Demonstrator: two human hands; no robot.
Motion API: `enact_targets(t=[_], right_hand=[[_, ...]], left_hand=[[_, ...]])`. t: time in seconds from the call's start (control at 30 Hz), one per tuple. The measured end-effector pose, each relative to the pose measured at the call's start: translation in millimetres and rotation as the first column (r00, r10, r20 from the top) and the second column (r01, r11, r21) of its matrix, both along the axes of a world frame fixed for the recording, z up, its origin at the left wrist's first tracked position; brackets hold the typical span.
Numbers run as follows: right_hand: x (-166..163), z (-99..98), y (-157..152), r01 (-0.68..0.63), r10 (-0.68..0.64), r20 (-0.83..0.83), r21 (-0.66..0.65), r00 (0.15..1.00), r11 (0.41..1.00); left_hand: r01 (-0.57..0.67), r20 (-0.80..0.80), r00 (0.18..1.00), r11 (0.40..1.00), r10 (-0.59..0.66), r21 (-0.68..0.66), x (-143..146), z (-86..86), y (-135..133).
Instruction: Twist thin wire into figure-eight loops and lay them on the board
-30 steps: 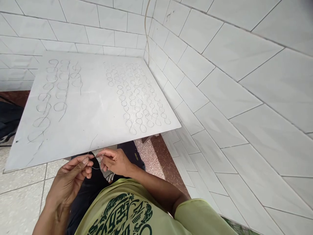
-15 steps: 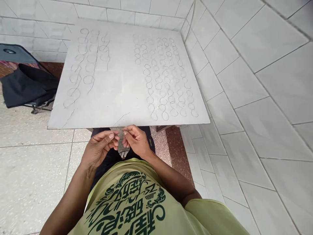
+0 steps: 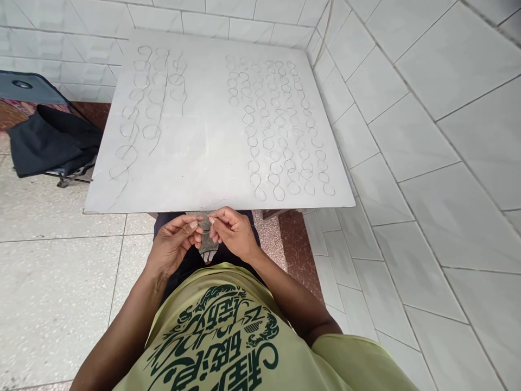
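The thin wire [image 3: 205, 233] has shifted: its strand no longer slants plainly over the white board [image 3: 195, 184], and a curve shows between the hands, suggesting a bend being worked. Left hand [image 3: 176, 241] and right hand [image 3: 234, 233] pinch it at the board's near edge. It runs left to right, bowing nearward; its ends are unclear.

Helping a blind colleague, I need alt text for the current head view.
A person's bare left hand and right hand hold a thin wire-like strand at the near edge of a white rectangular board. Thin grey loops in columns mark the board's left and right; white tiled walls border it.
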State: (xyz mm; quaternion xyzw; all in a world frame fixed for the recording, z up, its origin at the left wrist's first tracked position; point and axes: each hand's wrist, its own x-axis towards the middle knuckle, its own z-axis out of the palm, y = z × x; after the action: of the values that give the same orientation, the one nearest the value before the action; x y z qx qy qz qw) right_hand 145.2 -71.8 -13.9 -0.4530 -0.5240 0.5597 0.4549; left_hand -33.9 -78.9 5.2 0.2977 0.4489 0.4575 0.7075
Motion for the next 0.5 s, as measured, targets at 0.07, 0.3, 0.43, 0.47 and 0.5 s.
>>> enact_targets(t=[0.07, 0.3, 0.43, 0.47, 0.5], right_hand=[[0.0, -0.7, 0.3, 0.005, -0.005, 0.013, -0.010, 1.000, 1.000], [-1.7, -8.1, 2.2, 0.009, -0.009, 0.036, -0.016, 0.999, 1.000], [-2.8, -12.1, 3.8, 0.010, -0.009, 0.021, -0.006, 1.000, 1.000], [-3.3, -13.0, 4.1, 0.008, -0.008, 0.018, -0.006, 1.000, 1.000], [-3.8, -14.0, 4.4, 0.006, -0.006, 0.018, -0.007, 1.000, 1.000]], left_hand=[[-0.006, -0.023, 1.000, 1.000, 0.007, 0.029, 2.4, -0.5, 0.3], [-0.097, -0.218, 0.968, 0.986, 0.125, 0.133, 11.0, -6.5, -2.1], [-0.154, -0.242, 0.954, 0.982, 0.177, 0.111, 14.0, -11.1, -0.9], [-0.171, -0.228, 0.955, 0.981, 0.188, 0.091, 14.8, -12.2, -0.1], [-0.190, -0.218, 0.955, 0.979, 0.202, 0.073, 15.7, -13.1, 0.8]])
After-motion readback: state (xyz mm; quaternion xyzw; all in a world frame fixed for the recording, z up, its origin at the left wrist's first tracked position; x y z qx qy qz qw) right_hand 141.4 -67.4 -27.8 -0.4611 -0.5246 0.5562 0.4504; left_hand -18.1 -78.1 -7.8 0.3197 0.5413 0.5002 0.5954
